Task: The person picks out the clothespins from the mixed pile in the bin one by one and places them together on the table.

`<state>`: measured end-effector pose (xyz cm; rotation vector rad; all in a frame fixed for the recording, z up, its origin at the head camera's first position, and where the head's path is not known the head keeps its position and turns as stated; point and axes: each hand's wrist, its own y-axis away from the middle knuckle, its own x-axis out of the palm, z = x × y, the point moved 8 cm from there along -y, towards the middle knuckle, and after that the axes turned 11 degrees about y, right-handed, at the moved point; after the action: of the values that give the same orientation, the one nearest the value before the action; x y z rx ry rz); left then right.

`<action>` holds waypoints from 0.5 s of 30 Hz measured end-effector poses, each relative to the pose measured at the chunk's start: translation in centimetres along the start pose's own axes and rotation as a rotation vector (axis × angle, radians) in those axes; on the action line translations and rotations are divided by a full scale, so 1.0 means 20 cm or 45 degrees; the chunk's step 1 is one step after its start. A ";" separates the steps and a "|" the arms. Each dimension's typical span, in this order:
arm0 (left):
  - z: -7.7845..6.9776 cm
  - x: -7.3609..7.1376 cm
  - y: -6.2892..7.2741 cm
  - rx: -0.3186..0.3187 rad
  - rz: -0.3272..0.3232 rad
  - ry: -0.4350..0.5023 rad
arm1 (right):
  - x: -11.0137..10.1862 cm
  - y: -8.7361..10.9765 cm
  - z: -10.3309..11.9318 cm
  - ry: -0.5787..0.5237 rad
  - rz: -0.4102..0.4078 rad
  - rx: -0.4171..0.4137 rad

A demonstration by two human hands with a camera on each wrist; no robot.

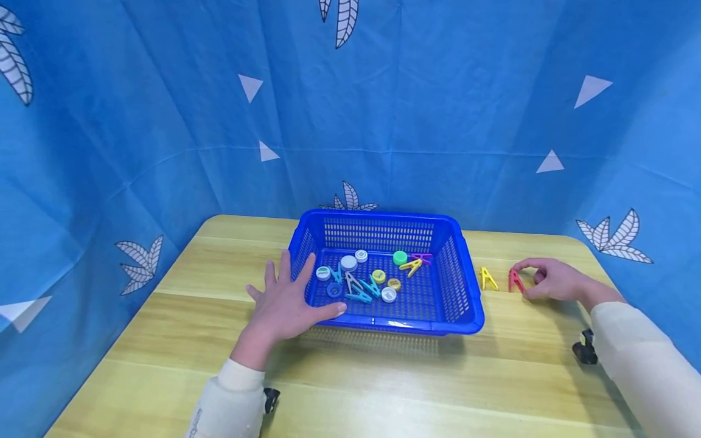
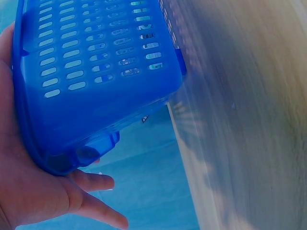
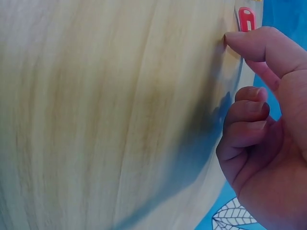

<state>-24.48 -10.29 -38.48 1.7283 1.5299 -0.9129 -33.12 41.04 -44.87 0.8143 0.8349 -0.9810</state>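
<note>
My left hand [image 1: 282, 309] is spread with straight fingers at the left front corner of a blue plastic basket [image 1: 397, 324]. In the left wrist view, its palm lies against the basket's rim [image 2: 25, 122]. To the right of the basket, my right hand [image 1: 561, 283] pinches a red clothespin [image 1: 515, 280] between thumb and index finger, at the table surface. One end of that clothespin [image 3: 247, 17] shows in the right wrist view, where the other fingers are curled. A yellow clothespin [image 1: 487, 278] stands on the table between the basket and the right hand.
Inside the basket lie several bottle caps, among them a green cap [image 1: 400, 258] and a dark blue cap [image 1: 334, 290], with several clothespins, including a yellow one [image 1: 412, 266]. The wooden table [image 1: 383, 389] ends at a blue patterned curtain [image 1: 394, 121].
</note>
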 end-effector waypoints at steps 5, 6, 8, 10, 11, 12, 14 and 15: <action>0.00 0.00 0.00 -0.002 0.003 0.004 | 0.01 0.01 -0.01 -0.015 0.001 -0.004; 0.00 0.00 0.00 -0.004 0.005 0.006 | 0.01 0.01 -0.01 -0.016 0.001 -0.004; 0.00 0.00 0.00 -0.008 0.010 0.006 | 0.01 0.02 -0.01 -0.018 -0.001 0.003; 0.00 0.01 0.00 -0.012 0.015 0.005 | 0.00 0.02 -0.01 -0.033 -0.007 0.007; 0.00 0.01 0.00 -0.014 0.015 0.003 | -0.01 0.02 0.00 -0.039 -0.015 0.006; 0.00 0.01 0.00 -0.015 0.016 0.004 | -0.02 0.03 0.00 -0.050 -0.024 0.010; 0.00 0.00 0.00 -0.017 0.014 0.005 | -0.05 0.03 0.02 -0.071 -0.053 0.009; 0.00 0.00 0.00 -0.016 0.014 0.005 | -0.06 0.04 0.03 -0.081 -0.066 0.006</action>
<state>-24.45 -10.24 -38.51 1.7284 1.5244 -0.8931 -32.72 41.20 -43.32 0.7652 0.8023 -1.0499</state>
